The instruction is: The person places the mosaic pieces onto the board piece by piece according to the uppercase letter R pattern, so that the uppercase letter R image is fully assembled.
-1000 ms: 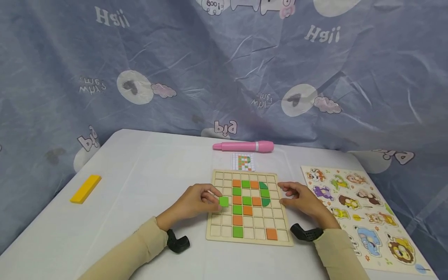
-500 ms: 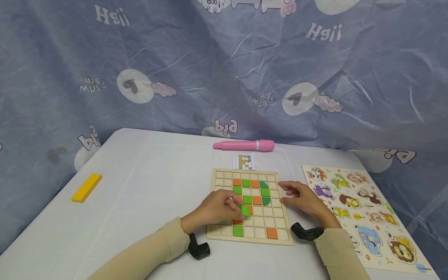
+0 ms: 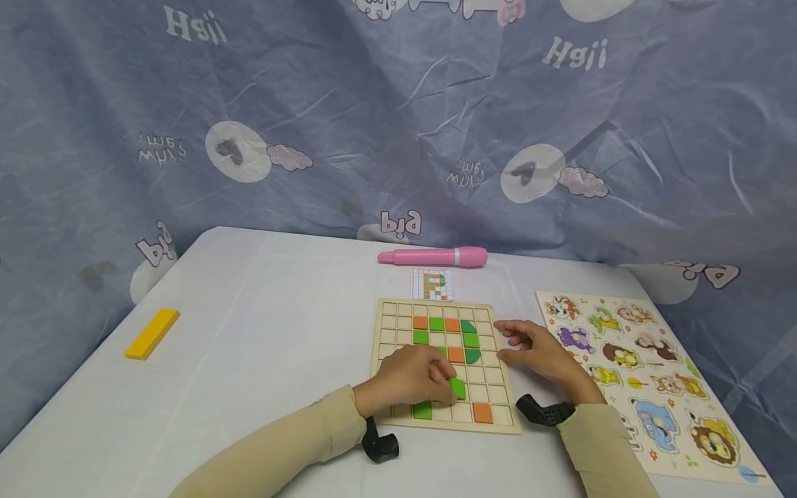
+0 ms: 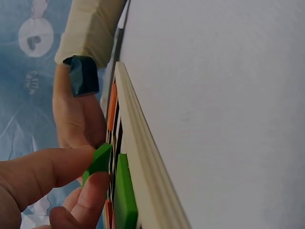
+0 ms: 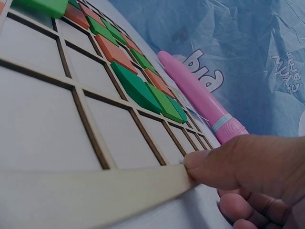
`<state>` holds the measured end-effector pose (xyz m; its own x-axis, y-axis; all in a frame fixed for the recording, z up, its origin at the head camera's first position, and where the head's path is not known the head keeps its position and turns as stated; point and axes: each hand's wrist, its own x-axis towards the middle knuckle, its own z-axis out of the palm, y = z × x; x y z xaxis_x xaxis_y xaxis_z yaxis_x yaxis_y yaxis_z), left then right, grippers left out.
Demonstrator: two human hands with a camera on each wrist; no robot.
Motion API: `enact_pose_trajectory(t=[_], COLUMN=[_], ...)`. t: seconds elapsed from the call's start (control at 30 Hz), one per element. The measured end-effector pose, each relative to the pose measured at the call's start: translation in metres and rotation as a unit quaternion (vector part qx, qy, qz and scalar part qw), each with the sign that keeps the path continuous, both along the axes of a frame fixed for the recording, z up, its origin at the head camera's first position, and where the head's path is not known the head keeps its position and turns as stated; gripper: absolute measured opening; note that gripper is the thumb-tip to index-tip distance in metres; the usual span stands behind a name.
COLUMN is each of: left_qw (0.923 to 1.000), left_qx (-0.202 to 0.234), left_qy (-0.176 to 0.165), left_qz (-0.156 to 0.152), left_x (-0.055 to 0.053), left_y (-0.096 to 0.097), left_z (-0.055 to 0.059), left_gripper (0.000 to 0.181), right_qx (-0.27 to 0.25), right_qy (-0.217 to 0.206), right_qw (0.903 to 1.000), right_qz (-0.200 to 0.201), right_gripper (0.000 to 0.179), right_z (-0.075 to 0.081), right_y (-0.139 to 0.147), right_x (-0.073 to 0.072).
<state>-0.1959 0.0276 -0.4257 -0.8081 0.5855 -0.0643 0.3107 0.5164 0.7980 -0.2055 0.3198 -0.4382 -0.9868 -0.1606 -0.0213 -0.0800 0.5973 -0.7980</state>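
Note:
A wooden grid board (image 3: 496, 374) lies on the table with orange, light green and dark green tiles set in its squares. Over its lower middle, my left hand (image 3: 407, 373) pinches a light green square tile (image 3: 458, 389) between thumb and fingers. The left wrist view shows that tile (image 4: 99, 160) tilted, just above the board's surface. My right hand (image 3: 538, 351) is at the board's right edge; in the right wrist view its thumb (image 5: 214, 164) rests on the rim, the other fingers loosely bent. My left hand hides several squares of the board.
Behind the board lie a small pattern card (image 3: 432, 284) and a pink pen-shaped object (image 3: 432, 257). An animal puzzle board (image 3: 647, 384) is on the right, partly behind the right arm. A yellow bar (image 3: 152, 334) lies far left. A blue printed cloth (image 3: 349, 138) hangs behind the table.
My left hand has carried the green tile rightward and toward the near side, from the board's left part to its lower middle. My right hand has stayed at the right edge.

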Motion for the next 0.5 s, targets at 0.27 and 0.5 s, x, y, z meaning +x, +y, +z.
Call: enact_pose_trajectory(t=[0.27, 0.5], left_qw=[0.9949, 0.9904], left_qx=[-0.077, -0.109], left_qy=[0.064, 0.083], left_qz=[-0.013, -0.018], left_x=[0.002, 0.003], left_y=[0.009, 0.012], left_z=[0.004, 0.004], left_gripper=[0.022, 0.021], right_qx=[-0.004, -0.007], right_qy=[-0.003, 0.002], right_qw=[1.0000, 1.0000], right_qz=[-0.001, -0.003], right_gripper=[0.057, 0.057], right_z=[0.000, 0.000], right_y=[0.000, 0.000], right_x=[0.000, 0.001])
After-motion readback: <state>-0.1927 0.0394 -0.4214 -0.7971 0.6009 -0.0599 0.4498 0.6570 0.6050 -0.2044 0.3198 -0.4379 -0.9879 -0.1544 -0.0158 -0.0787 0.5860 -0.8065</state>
